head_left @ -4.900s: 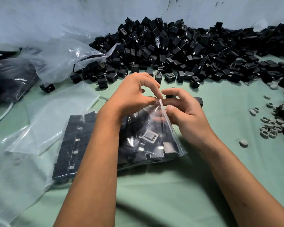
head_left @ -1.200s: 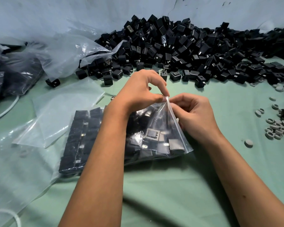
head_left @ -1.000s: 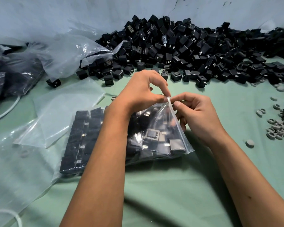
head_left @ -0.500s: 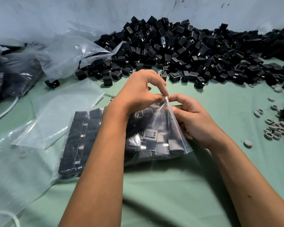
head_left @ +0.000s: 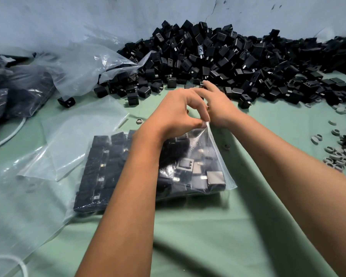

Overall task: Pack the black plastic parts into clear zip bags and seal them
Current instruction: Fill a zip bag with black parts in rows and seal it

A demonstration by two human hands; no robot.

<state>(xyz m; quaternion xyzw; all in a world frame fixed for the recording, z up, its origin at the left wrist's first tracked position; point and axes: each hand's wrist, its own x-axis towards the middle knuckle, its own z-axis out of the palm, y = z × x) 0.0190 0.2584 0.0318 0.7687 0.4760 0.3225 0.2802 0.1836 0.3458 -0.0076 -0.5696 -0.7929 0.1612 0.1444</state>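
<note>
Zip bag (head_left: pixel 198 168) full of black parts (head_left: pixel 190 166), top corner pinched by left hand (head_left: pixel 176 114); right hand (head_left: pixel 218 104) released, reaching far toward loose pile (head_left: pixel 228 56).

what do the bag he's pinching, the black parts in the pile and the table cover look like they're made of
Bag: thin clear plastic film, glossy; it creases, glints, and shows the parts inside.
Black parts: hard moulded plastic by the look, mostly matte with a slight sheen on their flat faces; some show small metal-looking tabs.
Table cover: pale green, matte, lying in soft folds, so probably cloth, though a soft sheet is possible.
</note>
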